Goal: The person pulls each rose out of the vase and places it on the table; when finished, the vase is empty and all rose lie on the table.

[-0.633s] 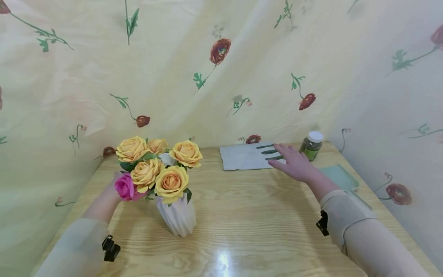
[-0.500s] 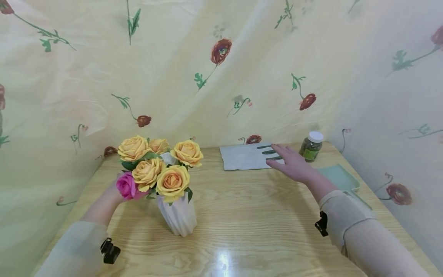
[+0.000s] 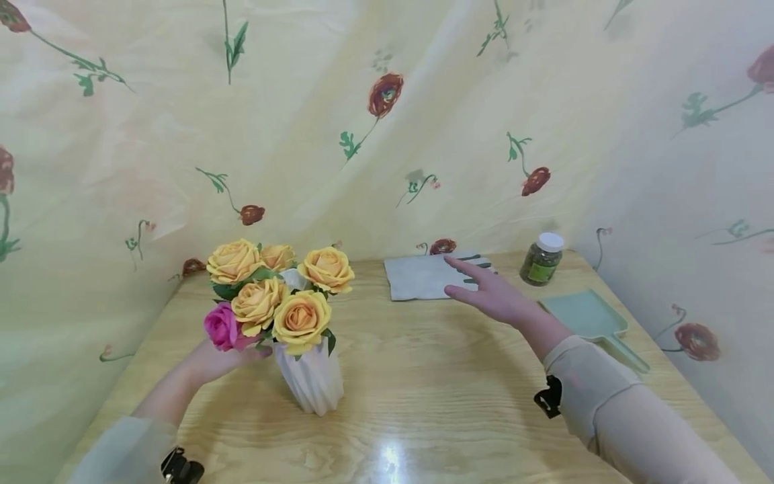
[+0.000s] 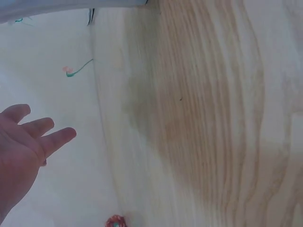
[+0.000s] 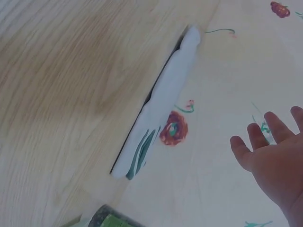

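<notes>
A white ribbed vase (image 3: 310, 378) with yellow roses (image 3: 300, 318) and one pink rose (image 3: 222, 327) stands left of the table's middle. My left hand (image 3: 232, 356) is beside the vase's left side, under the pink rose. The left wrist view shows that hand (image 4: 28, 144) with straight fingers, holding nothing. My right hand (image 3: 484, 290) hovers open above the table, just in front of a grey cloth (image 3: 417, 277) with green stems (image 3: 482, 264) lying on it. The right wrist view shows the spread hand (image 5: 272, 158), the cloth (image 5: 163, 101) and the stems (image 5: 140, 153).
A small jar (image 3: 541, 259) with a white lid stands at the back right; its edge shows in the right wrist view (image 5: 113, 219). A pale green dustpan (image 3: 589, 316) lies near the right edge. Flowered fabric (image 3: 387, 121) hangs close behind and beside the wooden table (image 3: 423, 376).
My right hand has lifted off the green stems and drawn left, towards the table's middle. My left hand has come from behind the flowers to the vase's near left side.
</notes>
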### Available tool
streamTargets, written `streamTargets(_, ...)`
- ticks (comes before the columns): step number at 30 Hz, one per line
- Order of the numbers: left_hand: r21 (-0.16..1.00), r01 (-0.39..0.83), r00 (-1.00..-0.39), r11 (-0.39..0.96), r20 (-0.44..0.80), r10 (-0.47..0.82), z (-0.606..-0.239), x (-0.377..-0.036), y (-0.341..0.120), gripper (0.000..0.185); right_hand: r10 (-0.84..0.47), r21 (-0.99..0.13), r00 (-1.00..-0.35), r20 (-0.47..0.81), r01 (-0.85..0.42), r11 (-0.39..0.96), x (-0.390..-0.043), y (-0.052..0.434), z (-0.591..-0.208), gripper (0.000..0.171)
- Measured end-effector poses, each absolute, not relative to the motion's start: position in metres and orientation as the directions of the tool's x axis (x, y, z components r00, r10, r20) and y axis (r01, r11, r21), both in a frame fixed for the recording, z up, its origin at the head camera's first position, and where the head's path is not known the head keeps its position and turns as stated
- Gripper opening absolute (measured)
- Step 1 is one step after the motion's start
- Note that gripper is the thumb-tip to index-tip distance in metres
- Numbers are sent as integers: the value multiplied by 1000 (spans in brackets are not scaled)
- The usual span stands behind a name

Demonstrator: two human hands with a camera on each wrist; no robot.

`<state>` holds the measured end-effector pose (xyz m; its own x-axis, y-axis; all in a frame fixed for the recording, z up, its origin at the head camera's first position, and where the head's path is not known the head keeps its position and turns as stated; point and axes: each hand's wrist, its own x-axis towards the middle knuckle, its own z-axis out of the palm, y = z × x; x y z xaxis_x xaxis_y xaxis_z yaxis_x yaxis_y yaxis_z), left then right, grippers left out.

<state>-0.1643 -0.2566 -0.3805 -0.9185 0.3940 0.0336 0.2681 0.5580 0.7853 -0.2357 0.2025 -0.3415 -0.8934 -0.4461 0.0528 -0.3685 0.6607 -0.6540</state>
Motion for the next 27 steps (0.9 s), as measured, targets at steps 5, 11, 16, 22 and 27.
streamTargets(5,751,273,-924,601,32,381,-383,-157,-249,79,-476,-728,-876,71,-372,576,-229,189,-334,61)
streamTargets(11,830,270,-917,488,67,394,-390,-147,-233,90,-508,-814,-856,91,-358,457,-215,171,-315,53)
streamTargets(16,892,218,-914,396,44,404,-392,-140,-223,82,-519,-856,-852,70,-319,407,-198,156,-292,50)
streamTargets(22,924,185,-904,334,26,428,-393,-135,-216,74,-543,-894,-836,83,-304,331,-188,139,-283,45)
streamTargets(27,935,156,-918,319,18,395,-396,-136,-210,72,-566,-920,-815,124,-308,242,-184,128,-280,41)
